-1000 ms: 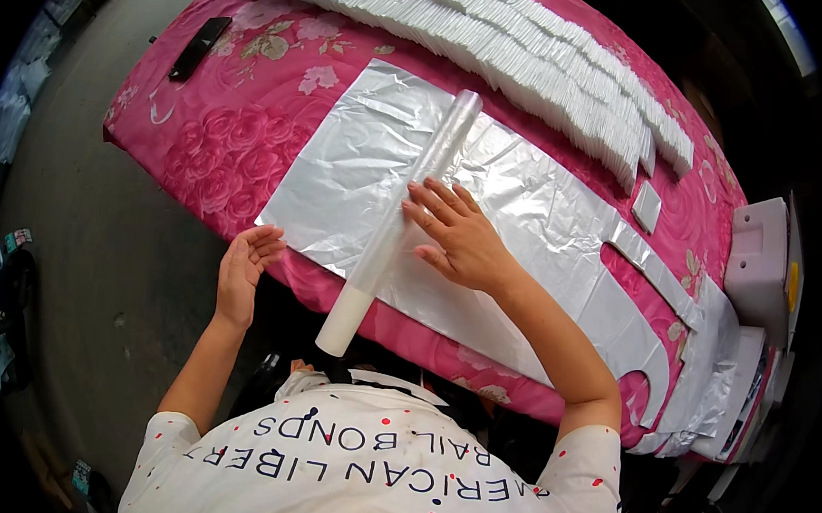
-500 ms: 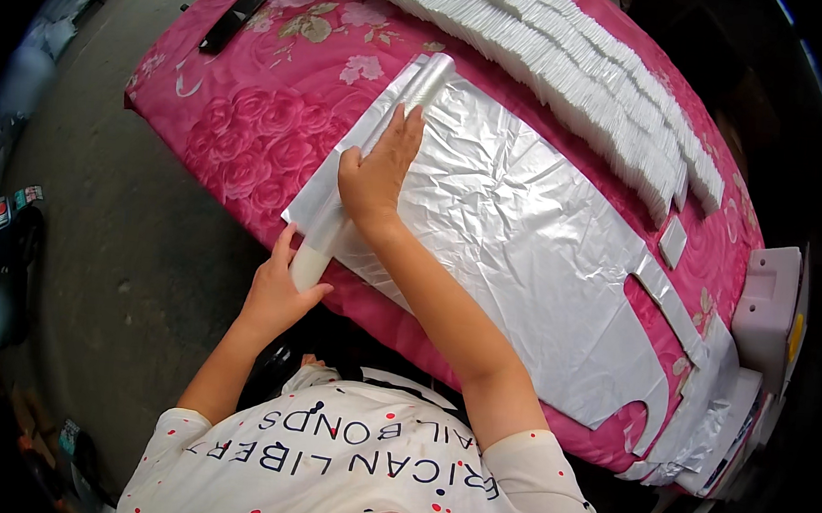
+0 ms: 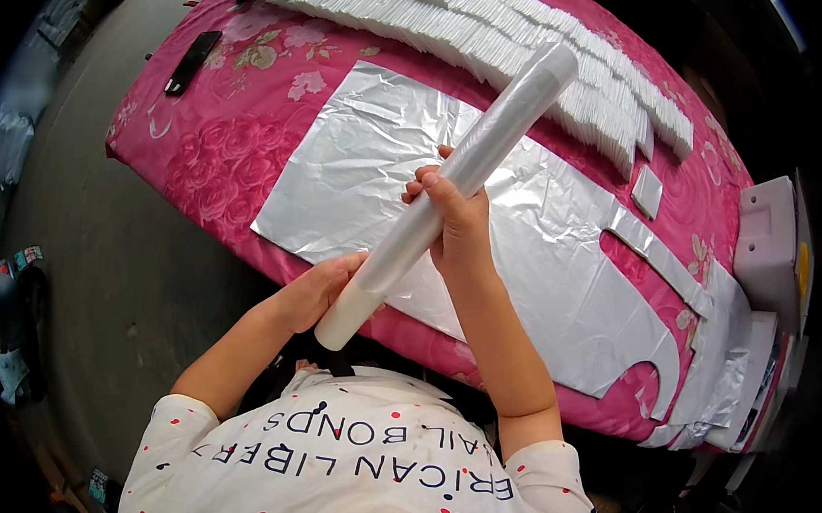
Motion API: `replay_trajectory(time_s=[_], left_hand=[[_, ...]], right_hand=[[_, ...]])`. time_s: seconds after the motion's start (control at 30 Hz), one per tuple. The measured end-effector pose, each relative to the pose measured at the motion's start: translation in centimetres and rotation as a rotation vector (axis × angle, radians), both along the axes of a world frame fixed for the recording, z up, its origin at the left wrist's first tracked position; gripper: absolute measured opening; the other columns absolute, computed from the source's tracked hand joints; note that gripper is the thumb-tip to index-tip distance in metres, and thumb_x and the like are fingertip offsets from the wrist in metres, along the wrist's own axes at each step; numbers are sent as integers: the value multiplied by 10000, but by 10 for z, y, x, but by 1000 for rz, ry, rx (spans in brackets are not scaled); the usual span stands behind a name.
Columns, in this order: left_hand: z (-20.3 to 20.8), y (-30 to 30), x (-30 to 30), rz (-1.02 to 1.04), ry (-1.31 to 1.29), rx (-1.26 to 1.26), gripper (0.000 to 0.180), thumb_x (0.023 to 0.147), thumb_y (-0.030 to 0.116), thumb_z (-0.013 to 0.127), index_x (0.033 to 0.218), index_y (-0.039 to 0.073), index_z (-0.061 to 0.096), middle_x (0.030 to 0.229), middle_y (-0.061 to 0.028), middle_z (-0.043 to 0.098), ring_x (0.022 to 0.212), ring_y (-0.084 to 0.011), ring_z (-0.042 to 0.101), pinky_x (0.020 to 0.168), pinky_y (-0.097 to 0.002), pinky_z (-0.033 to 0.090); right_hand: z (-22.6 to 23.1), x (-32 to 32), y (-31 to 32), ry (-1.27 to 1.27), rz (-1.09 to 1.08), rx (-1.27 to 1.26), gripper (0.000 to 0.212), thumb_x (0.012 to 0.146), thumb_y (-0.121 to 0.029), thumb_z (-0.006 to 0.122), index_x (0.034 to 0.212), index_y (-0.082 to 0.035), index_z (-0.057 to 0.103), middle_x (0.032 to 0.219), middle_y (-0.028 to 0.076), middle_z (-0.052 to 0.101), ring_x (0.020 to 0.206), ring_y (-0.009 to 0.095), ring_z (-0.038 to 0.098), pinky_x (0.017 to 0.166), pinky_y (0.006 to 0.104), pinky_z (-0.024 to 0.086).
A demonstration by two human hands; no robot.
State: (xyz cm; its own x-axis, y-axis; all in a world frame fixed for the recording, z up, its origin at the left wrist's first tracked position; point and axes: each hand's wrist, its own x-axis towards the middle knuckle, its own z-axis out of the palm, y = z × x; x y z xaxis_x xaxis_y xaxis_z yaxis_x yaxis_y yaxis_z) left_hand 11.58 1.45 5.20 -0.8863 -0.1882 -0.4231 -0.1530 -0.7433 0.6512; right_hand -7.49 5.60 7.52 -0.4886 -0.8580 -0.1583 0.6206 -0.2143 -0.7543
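A long roll of translucent plastic film [image 3: 403, 232] is raised at a slant above the table, its far end toward the white stacks. My right hand [image 3: 457, 212] grips it around the middle, thumb on top and fingertips showing on the other side. At its near, whiter end my left hand [image 3: 318, 293] holds the side, with part of the fingers hidden by the roll. Beneath both hands lies a flat, crinkled silvery-white plastic bag sheet [image 3: 563, 258], with cut-out handle shapes at its right end.
A pink flowered cloth [image 3: 217, 167] covers the table. Long rows of folded white packets [image 3: 399, 22] line the far side, and a single small white packet [image 3: 647, 191] lies near them. A black phone [image 3: 193, 62] rests at the left; a white plastic bin [image 3: 769, 243] stands at the right edge.
The roll has risen off the plastic sheet and swung rightward, uncovering the sheet's left end. My right hand has gone from lying on the roll to wrapping around it.
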Motion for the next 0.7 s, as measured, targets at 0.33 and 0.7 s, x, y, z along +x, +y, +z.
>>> replay_trajectory(time_s=[0.33,0.7], left_hand=[[-34,39,-9,-306,-282,-320,409,893,382,474,1081,20,506,782,-76,582,602,-131,565,571,-275,497],[-33,36,28,-480,-339,-81,714,749,562,633,1200,26,494,746,-59,561,576,-114,556,529,-243,466]], right_hand=[[-38,-67,62,-92,-236,124,684,747,-175,719,1267,-4,309,942,102,544,855,191,578,755,330,510],[-53,-180,125,388,-93,454,248,870,-202,589,1048,-29,581,911,40,627,712,63,528,620,192,427]])
